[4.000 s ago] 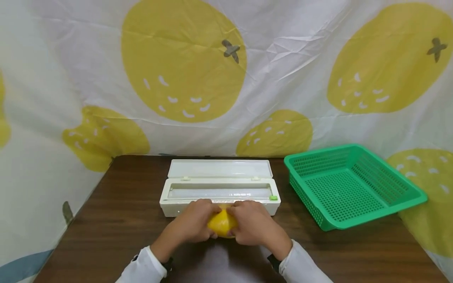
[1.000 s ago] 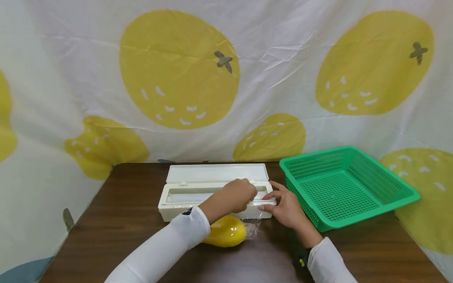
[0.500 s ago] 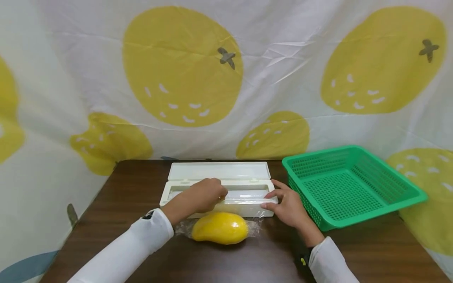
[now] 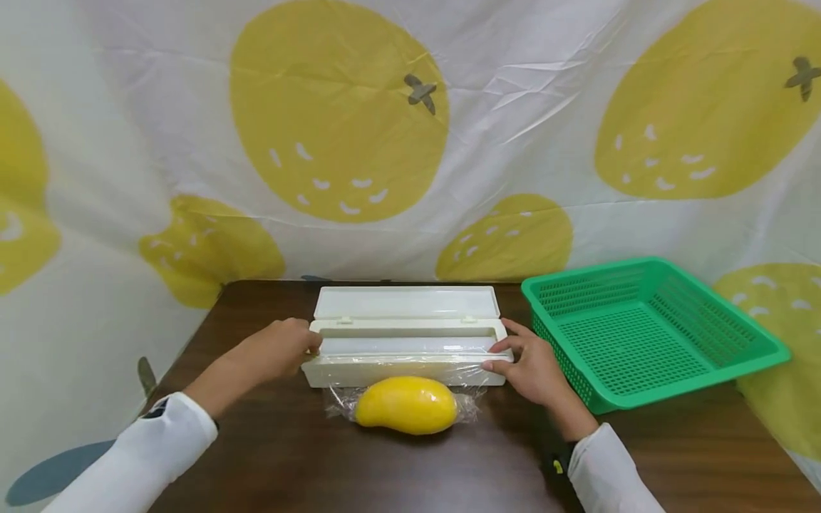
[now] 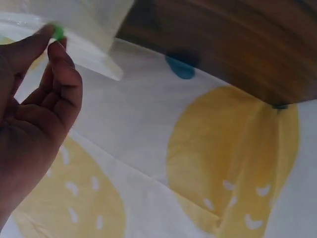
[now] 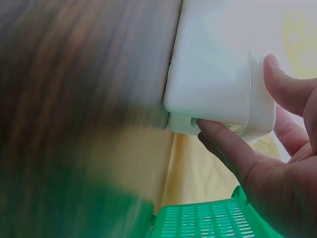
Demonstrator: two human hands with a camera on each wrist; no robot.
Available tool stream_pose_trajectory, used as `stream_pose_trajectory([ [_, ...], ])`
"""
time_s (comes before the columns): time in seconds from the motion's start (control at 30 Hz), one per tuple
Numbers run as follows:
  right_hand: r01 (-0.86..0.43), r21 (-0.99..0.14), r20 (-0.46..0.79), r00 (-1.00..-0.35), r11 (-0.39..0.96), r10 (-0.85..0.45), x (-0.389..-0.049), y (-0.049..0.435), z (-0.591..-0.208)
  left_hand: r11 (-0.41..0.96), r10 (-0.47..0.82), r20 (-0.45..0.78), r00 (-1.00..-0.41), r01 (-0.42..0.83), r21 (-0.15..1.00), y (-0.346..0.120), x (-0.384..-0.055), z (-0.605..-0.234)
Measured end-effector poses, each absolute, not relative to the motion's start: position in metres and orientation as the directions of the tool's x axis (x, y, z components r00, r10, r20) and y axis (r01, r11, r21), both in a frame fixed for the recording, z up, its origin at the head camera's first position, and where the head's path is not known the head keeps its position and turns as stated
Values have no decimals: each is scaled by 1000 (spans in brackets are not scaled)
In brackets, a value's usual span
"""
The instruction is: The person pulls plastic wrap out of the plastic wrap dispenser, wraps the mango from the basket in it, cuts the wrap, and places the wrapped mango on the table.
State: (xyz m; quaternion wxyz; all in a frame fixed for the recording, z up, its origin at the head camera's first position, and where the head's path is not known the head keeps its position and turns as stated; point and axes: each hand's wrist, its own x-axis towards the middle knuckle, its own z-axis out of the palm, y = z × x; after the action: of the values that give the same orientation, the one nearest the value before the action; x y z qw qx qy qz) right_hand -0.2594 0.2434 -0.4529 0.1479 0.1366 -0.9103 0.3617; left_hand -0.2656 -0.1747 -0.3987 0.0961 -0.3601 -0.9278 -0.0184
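A white cling film dispenser (image 4: 404, 373) stands on the table with its lid (image 4: 407, 302) raised at the back and a film roll (image 4: 398, 346) inside. My left hand (image 4: 276, 350) is at its left end, thumb and finger pinching the small green cutter slider (image 5: 58, 33), seen in the left wrist view. At the opposite end my right hand (image 4: 534, 369) grips the dispenser, thumb at the front and fingers around the side. Right in front lies a yellow mango (image 4: 405, 405) in clear cling film (image 4: 467, 407), loose and crumpled at both ends. Whether this film still joins the roll, I cannot tell.
To the right, close to my right hand, sits a green slotted plastic basket (image 4: 635, 349). Dark wooden table (image 4: 346, 470) extends in front of the mango. Behind it hangs a white cloth (image 4: 500, 142) printed with yellow fruit.
Both hands have left the mango for the dispenser. My left hand has slid leftward along its front edge, taking the green slider from the right end to the left. My right hand has stayed put lately.
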Motion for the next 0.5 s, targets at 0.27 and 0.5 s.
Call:
stream_pose_trajectory([
  [0.27, -344, -612, 331, -929, 712, -164, -259, 248, -453, 818, 572, 225, -789, 569, -85, -149, -255, -401],
  [0.5, -368, -601, 301, -927, 709, -226, -260, 248, -452, 784, 610, 190, -769, 620, -6, -83, -232, -427],
])
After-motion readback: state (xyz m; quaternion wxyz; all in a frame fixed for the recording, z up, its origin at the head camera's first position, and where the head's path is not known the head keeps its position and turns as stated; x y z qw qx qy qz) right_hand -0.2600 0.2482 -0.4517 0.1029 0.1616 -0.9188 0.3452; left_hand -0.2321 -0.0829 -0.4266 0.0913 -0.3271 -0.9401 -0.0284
